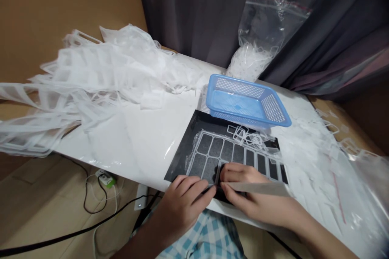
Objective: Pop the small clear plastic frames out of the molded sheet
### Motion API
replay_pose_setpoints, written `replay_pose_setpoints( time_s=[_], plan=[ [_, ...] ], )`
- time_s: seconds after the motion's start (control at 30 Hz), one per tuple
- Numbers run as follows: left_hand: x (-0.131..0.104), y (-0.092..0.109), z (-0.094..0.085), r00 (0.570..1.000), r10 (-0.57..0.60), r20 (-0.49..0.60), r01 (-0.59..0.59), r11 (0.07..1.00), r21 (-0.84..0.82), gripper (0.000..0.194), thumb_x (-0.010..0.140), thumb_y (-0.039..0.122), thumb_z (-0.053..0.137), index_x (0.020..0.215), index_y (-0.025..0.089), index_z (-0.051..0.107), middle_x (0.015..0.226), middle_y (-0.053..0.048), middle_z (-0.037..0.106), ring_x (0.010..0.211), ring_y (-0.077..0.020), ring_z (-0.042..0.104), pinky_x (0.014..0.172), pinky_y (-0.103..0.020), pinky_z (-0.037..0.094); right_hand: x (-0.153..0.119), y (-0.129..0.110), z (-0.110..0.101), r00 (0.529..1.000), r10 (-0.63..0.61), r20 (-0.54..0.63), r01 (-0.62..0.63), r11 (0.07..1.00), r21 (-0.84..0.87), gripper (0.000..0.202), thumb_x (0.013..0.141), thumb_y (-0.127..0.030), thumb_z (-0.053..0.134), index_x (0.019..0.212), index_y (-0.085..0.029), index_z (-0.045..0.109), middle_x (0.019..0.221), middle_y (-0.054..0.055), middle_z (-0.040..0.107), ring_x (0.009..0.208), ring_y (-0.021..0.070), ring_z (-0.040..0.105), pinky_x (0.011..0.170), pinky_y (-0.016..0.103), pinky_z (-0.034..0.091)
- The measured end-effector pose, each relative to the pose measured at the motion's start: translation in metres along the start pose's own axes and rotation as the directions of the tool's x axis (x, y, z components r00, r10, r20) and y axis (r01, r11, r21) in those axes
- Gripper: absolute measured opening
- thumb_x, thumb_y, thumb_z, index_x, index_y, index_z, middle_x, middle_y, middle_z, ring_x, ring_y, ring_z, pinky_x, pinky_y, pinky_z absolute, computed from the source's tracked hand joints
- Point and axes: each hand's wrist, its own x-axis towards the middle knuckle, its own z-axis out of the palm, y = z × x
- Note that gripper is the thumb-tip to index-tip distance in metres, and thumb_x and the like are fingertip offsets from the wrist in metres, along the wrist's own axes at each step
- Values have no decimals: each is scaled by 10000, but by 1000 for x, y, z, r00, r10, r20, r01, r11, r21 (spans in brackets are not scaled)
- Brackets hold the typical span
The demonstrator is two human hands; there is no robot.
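White grid sheet [231, 151] is laid flat on a black mat [185, 149] at the near table edge [130, 141], and its near edge is pinched between both hands. Left hand [182, 202] is pressed on it with fingers curled close; right hand [246, 192] is closed on a pale strip [261, 188]. Loose white frames [246, 134] are scattered just behind, touching a blue basket [246, 101]. White offcuts [91, 85] are heaped at left, a clear bag [261, 36] behind, cables [91, 210] below.
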Motion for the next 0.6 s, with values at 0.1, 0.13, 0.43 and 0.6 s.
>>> replay_pose_setpoints(
  time_s=[0.1, 0.13, 0.43, 0.6],
  plan=[
    [-1, 0, 1, 1000, 1, 6, -1, 1000, -5, 337, 925, 26, 412, 1079, 172, 673, 944, -31, 675, 899, -170, 566, 780, -310, 414, -1, 1, -2, 1000, 18, -5, -18, 998, 61, 310, 1006, -160, 394, 704, -182, 462, 796, 22, 562, 762, 138, 545, 703, 277, 437],
    [-2, 0, 1, 1000, 4, 8, -4, 1000, -6, 342, 918, 19, 413, 1080, 171, 674, 945, -32, 675, 898, -170, 566, 780, -311, 413, -1, 1, -2, 1000, 15, -5, -15, 997, 72, 309, 1002, -155, 399, 701, -183, 458, 794, 21, 564, 762, 137, 545, 704, 277, 439],
    [-2, 0, 2, 1000, -2, -16, 2, 1000, 2, 349, 872, -3, 440, 1057, 178, 674, 935, -36, 666, 894, -170, 574, 780, -307, 425, 0, 2, -3, 997, -45, 56, 49, 996, -79, 307, 1033, -184, 366, 777, -167, 536, 786, 37, 572, 778, 163, 536, 698, 306, 444],
    [-2, 0, 2, 1000, 3, -21, -3, 1000, 14, 344, 874, 4, 437, 1036, 194, 674, 923, -38, 663, 879, -166, 582, 767, -301, 439, -3, -8, 0, 998, -33, 44, 43, 967, -253, 268, 1006, -160, 395, 800, -161, 567, 804, 53, 574, 753, 178, 541, 660, 310, 463]
  ],
)
